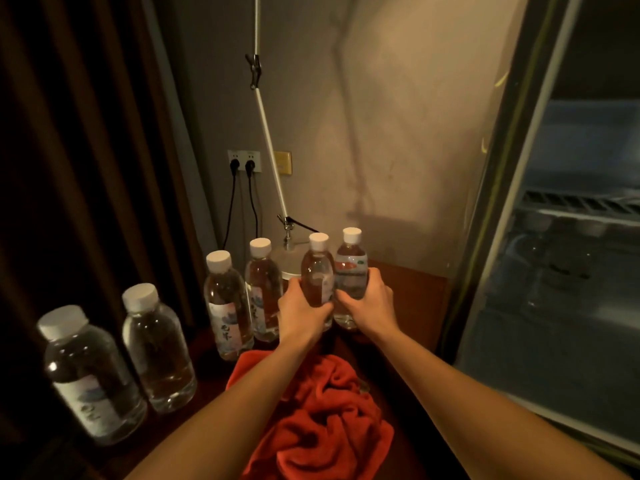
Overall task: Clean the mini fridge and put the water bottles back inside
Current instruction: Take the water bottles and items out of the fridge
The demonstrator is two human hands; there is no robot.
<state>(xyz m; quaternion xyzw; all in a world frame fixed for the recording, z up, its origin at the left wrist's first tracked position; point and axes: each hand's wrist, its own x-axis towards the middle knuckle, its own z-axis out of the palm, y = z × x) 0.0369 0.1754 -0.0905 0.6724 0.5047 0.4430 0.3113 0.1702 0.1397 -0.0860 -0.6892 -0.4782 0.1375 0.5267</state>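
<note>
Left hand grips one bottle, right hand wraps its neighbour; bottles touch between the fingers, so lifting together risks a knock or slip.

Six clear white-capped water bottles stand upright left of the open mini fridge; two gripped.

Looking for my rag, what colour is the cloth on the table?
Red cloth, clearest in the head view.
</note>
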